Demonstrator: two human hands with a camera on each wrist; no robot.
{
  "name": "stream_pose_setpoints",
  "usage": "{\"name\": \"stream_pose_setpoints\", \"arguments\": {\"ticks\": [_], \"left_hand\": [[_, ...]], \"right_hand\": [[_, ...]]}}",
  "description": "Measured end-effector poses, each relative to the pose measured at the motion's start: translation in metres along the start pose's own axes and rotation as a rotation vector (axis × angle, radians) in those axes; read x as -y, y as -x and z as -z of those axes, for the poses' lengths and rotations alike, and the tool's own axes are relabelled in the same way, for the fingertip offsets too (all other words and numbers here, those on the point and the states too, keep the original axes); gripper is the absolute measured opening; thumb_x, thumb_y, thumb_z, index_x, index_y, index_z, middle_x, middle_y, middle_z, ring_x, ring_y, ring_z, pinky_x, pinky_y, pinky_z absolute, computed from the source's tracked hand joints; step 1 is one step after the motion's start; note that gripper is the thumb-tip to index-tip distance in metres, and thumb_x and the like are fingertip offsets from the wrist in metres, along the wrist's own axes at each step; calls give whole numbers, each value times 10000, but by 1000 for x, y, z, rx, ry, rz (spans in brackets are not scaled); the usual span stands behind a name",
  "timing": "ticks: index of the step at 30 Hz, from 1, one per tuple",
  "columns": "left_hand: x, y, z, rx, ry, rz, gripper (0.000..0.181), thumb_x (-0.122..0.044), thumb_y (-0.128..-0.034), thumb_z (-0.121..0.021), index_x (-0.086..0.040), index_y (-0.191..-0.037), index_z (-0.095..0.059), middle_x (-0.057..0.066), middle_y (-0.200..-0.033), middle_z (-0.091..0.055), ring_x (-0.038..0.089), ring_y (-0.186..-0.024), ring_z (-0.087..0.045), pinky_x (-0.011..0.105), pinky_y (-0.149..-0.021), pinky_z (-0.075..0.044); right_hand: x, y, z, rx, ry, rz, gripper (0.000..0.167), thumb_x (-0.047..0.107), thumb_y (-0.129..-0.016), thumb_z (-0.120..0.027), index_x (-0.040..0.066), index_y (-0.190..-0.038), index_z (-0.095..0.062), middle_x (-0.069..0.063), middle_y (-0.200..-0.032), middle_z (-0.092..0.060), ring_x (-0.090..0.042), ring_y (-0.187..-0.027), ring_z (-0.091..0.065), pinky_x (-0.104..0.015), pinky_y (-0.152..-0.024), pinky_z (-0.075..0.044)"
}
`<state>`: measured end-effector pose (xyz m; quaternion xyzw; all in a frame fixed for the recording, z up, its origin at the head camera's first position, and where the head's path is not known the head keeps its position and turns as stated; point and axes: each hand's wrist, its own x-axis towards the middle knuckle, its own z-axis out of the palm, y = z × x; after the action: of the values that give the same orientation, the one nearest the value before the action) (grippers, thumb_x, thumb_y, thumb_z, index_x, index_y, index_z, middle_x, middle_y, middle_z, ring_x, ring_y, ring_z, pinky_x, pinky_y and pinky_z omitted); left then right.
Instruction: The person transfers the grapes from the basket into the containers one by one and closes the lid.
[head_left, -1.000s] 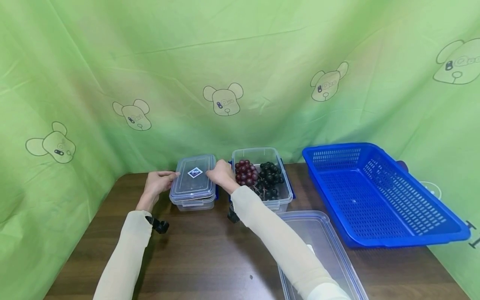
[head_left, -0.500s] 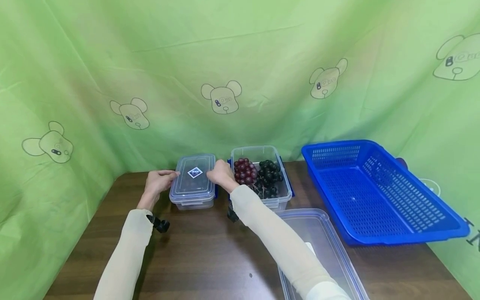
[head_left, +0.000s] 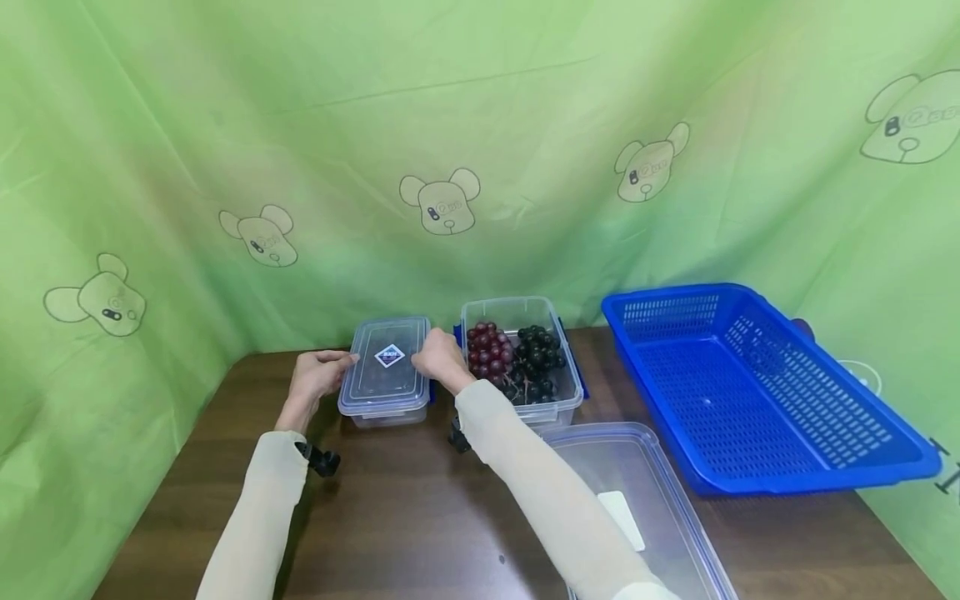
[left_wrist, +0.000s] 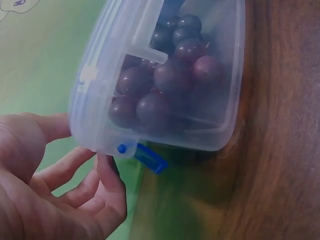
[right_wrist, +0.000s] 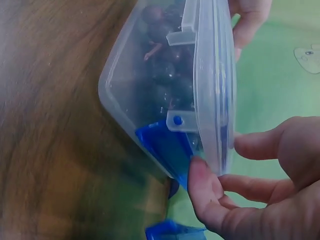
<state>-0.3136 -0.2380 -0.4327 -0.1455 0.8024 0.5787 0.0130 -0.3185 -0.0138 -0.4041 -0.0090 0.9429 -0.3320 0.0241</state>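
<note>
A clear lid [head_left: 387, 364] with a diamond-shaped label lies level on the smaller plastic food container [head_left: 390, 418]. Dark red and blackish grapes [left_wrist: 172, 75] show through its wall in the left wrist view. My left hand [head_left: 317, 375] grips the lid's left edge, thumb on top and fingers curled by the rim. On the opposite edge my right hand [head_left: 442, 358] pinches the lid, its thumb on top and fingertips by a blue latch [right_wrist: 165, 145]. That latch hangs unfastened, as does the blue latch [left_wrist: 151, 159] on the left side.
A larger open container [head_left: 567, 408] with red grapes [head_left: 489, 350] and black grapes [head_left: 536, 354] stands just right of my right hand. A large clear lid [head_left: 637, 475] lies partly under my right sleeve. At the right sits a blue basket [head_left: 660, 375]; a green curtain hangs behind.
The front edge of the lid has come down, and the gap seen there between lid and container has closed. Both hands stay at the lid's sides.
</note>
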Motion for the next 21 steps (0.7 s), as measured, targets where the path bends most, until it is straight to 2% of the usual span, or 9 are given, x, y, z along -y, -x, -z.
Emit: {"name": "stream_pose_setpoints", "arguments": {"ticks": [3,6,10,13,15,18,21], "left_hand": [[0,0,1,7,28,27,475,-245,-974,-762,42,-1341,-673,-137,-702,-692,14,-655,-662,199,-629,-587],[-2,-1,0,-3,35,29,458,-222,-977,-758,49,-1336,-671,-125,-688,-691,27,-653,-669,199,-613,-582],[-8,-3,-4,8,9,7,449,-214,-985,-744,67,-1326,-667,-103,-724,-690,36,-656,-667,199,-611,-580],[-8,-4,-6,25,-27,22,445,-207,-992,-729,74,-1329,-658,-84,-750,-680,34,-652,-648,196,-604,-566],[-6,-4,-6,31,-45,43,441,-200,-995,-720,71,-1336,-651,-76,-758,-673,36,-654,-637,193,-606,-557],[-6,-4,-5,42,-69,57,452,-205,-1001,-709,64,-1357,-635,-61,-797,-677,40,-681,-630,201,-639,-554],[-8,-3,-5,61,-89,46,461,-203,-1009,-691,70,-1374,-619,-2,-909,-695,51,-729,-638,224,-696,-573]], "right_hand": [[2,2,-2,-1,25,35,431,83,-915,-626,175,-588,-361,-57,-694,-506,-207,-665,-534,-307,-553,-476],[4,4,-3,-11,32,56,460,94,-946,-618,172,-572,-363,-67,-684,-509,-206,-634,-514,-307,-533,-455],[2,5,-5,-74,8,13,486,142,-978,-644,159,-567,-385,-95,-702,-580,-215,-635,-549,-326,-558,-504],[-1,7,-11,-102,-9,-17,434,189,-998,-662,132,-599,-502,-144,-815,-704,-244,-699,-634,-376,-634,-586],[-1,9,-15,-98,-20,-23,387,209,-1006,-666,112,-643,-575,-156,-871,-735,-259,-724,-659,-393,-657,-607],[-1,10,-19,-94,-41,-19,358,197,-1001,-661,103,-662,-597,-136,-812,-706,-255,-684,-635,-378,-602,-580],[0,11,-22,-103,-21,24,345,128,-972,-660,111,-640,-567,-102,-743,-673,-238,-637,-605,-356,-544,-550]]}}
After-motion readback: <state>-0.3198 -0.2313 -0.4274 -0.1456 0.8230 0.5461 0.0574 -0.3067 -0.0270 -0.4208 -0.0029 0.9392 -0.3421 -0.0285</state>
